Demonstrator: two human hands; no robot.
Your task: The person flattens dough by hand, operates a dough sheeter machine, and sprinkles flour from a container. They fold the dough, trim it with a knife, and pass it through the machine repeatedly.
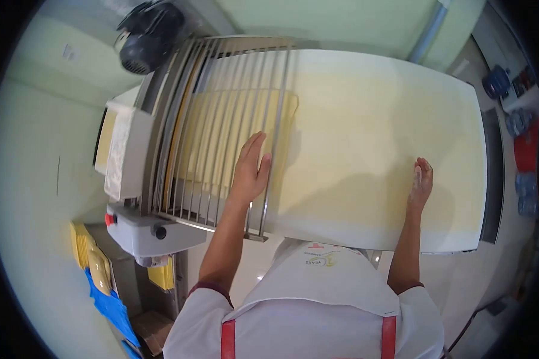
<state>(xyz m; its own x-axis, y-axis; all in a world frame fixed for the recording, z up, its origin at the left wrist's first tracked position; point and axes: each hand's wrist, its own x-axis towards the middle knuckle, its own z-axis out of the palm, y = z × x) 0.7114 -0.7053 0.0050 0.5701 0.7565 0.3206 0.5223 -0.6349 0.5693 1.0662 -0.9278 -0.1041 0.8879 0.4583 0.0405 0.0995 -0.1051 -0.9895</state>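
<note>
My left hand is over the metal bar guard of a dough sheeter, its fingers stretched out and the thumb apart, holding nothing. Beneath the bars lies a flat pale-yellow dough sheet, its right edge sticking out past the guard onto the white belt. Farther right, my right hand is above the belt, seen edge-on, with fingers loosely bent and nothing visible in them.
The sheeter's grey housing with a red button is at the left, a dark motor behind it. Yellow packages and a blue bag lie lower left. Large water bottles stand along the right side.
</note>
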